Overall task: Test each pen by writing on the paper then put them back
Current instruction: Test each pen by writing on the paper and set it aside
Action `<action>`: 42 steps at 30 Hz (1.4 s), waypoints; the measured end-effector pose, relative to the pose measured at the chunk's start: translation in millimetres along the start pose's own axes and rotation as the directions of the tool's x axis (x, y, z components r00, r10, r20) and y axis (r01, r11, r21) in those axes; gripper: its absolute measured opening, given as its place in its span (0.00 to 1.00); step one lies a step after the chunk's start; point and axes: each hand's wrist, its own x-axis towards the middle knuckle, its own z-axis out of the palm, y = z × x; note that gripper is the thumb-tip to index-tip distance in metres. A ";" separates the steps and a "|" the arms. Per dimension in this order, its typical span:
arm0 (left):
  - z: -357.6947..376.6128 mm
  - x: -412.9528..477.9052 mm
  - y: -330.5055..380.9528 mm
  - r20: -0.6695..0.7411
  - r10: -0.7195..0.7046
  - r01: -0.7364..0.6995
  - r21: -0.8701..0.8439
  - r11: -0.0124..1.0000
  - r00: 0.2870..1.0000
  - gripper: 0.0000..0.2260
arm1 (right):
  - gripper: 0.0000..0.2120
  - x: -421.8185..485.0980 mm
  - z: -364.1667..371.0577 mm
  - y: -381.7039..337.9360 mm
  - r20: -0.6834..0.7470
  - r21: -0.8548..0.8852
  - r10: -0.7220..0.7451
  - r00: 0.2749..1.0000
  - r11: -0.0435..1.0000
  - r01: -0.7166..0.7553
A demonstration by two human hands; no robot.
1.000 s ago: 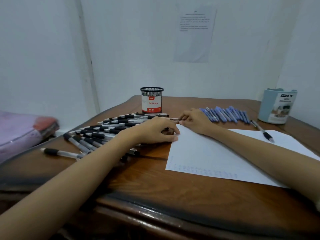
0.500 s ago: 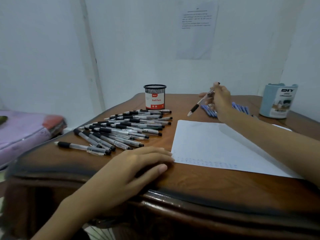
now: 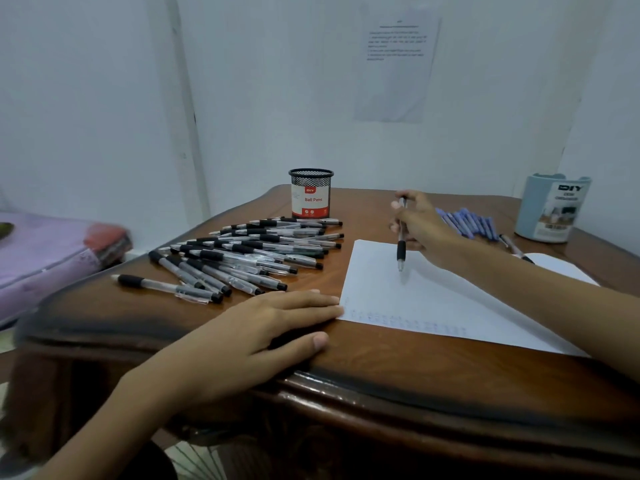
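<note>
- Right hand (image 3: 422, 230) grips one pen (image 3: 401, 251), fingers curled round the upper barrel, over the far part of the paper (image 3: 450, 306).
- Pen is near upright with the tip down and the black grip section below the fingers. The tip is just over the sheet with a small shadow under it; can't tell if it touches.
- Left hand (image 3: 277, 327) lies flat and relaxed on the table (image 3: 381, 372), palm down and holding nothing. The fingertips reach the paper's near-left corner and the thumb lies along the table's front edge.
- Paper is white and lies flat on the right half of the table. A faint row of marks (image 3: 405, 322) runs along its near edge, too small to read.
- Pile of pens (image 3: 249, 254), clear barrels with black grips, is spread on the table left of the paper, with one lying a bit apart at the near-left end.
- Mesh cup (image 3: 310, 194), black with a "Ball Pens" label, stands upright behind the pile.
- Blue pens (image 3: 467, 221) lie in a row at far right, partly behind the right hand.
- Light blue organizer (image 3: 550, 209) stands in the far-right corner, with a lone pen (image 3: 516, 249) lying in front of it.
- Printed sheet (image 3: 394, 64) is stuck on the wall; text not legible.
- Pink bedding (image 3: 45, 251) is off the table's left side.
</note>
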 end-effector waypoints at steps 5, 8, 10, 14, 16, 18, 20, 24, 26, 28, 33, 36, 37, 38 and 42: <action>-8.4 -1.1 6.0 0.088 -0.031 0.029 0.020 0.999 0.996 0.24 | 0.06 -7.4 7.9 2.9 0.015 -0.020 -0.006 1.000 1.000 0.007; -7.5 -2.9 8.6 0.086 -0.048 0.047 0.013 0.999 0.995 0.25 | 0.09 -10.7 9.7 1.1 0.122 -0.019 0.030 0.992 0.999 -0.028; -6.0 -3.7 8.1 0.077 -0.043 0.043 0.009 0.999 0.996 0.25 | 0.10 -11.5 9.8 1.9 0.194 -0.041 0.058 0.979 0.998 -0.051; -5.6 -2.5 9.2 0.091 -0.078 0.078 0.001 0.997 0.993 0.23 | 0.11 -11.5 11.7 4.4 0.246 -0.083 0.089 0.965 0.994 -0.070; -5.7 -2.7 11.2 0.091 -0.092 0.093 -0.003 0.996 0.992 0.24 | 0.10 -12.0 13.7 4.3 0.246 -0.077 0.085 0.965 0.995 -0.068; -5.9 -2.8 12.4 0.081 -0.090 0.091 -0.009 0.996 0.993 0.23 | 0.10 -12.4 15.8 2.9 0.213 -0.047 0.067 0.975 0.997 -0.059; -5.9 -2.6 13.9 0.077 -0.090 0.092 -0.032 0.995 0.993 0.22 | 0.09 -12.8 17.0 1.2 0.147 -0.006 0.053 0.988 0.999 -0.053; -5.2 -2.3 12.2 0.055 -0.089 0.094 -0.094 0.991 0.994 0.20 | 0.06 -16.1 17.1 -3.3 0.066 0.047 0.031 0.997 0.998 -0.035; -4.3 -2.3 10.8 0.035 -0.093 0.096 -0.117 0.988 0.995 0.19 | 0.07 -18.1 15.1 -5.6 0.070 0.041 0.031 0.997 0.999 -0.034; -3.1 -2.0 10.1 0.000 -0.101 0.100 -0.135 0.986 0.995 0.18 | 0.08 -21.9 13.7 -9.3 0.092 0.032 0.035 0.995 0.999 -0.038; 0.7 -1.4 9.8 -0.048 -0.128 0.118 -0.168 0.979 0.991 0.18 | 0.13 -32.8 9.5 -21.6 0.130 -0.048 0.073 0.989 0.997 -0.068; 1.5 -1.3 8.8 -0.057 -0.133 0.121 -0.180 0.976 0.989 0.18 | 0.13 -37.5 7.9 -22.5 0.118 0.193 0.161 0.980 0.964 -0.181; 2.0 -1.3 8.9 -0.059 -0.133 0.121 -0.181 0.976 0.989 0.18 | 0.16 -39.4 8.4 -20.8 0.094 0.284 0.191 0.977 0.936 -0.210; 2.1 -1.2 9.3 -0.063 -0.134 0.121 -0.181 0.976 0.989 0.18 | 0.16 -41.8 9.9 -19.2 0.067 0.353 0.218 0.974 0.908 -0.227; 1.6 -1.8 10.9 -0.066 -0.139 0.125 -0.175 0.977 0.988 0.22 | 0.09 -54.6 18.8 -15.4 0.065 0.409 0.194 0.979 0.889 -0.204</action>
